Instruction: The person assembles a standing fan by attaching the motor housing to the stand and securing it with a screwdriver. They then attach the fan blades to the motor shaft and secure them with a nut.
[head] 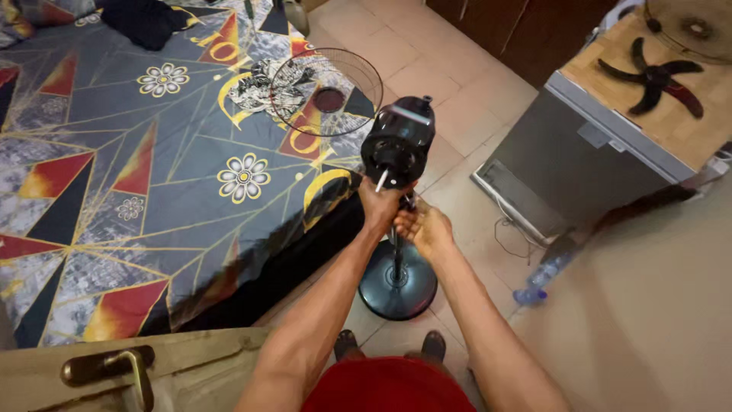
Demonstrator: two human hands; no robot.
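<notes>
Both hands meet on the neck of a black standing fan [397, 145] stripped of its grille and blades, and much of that grip is hidden: the left hand [379, 204] is closed around the pole just under the motor head, its fingers out of sight behind the housing, while the right hand [425, 229] cups the pole just beside and slightly below it, fingers curled, though whether they clamp tight or only rest there cannot be told. A bare metal shaft pokes out of the motor face just above the left hand. Below both hands the pole drops to a round dark base [397, 288] on the tiled floor, partly covered by the forearms. Beyond the left hand, on a patterned bedspread [114, 175], lies a round wire fan guard [326, 91], nothing inside it. Well off beyond the right hand, a dark fan blade set [653, 78] rests on a grey cabinet [579, 164], with another wire grille [695, 27] cut off by the frame edge. A plastic bottle [541, 276] lies on the floor near the right forearm, its contents unclear.
</notes>
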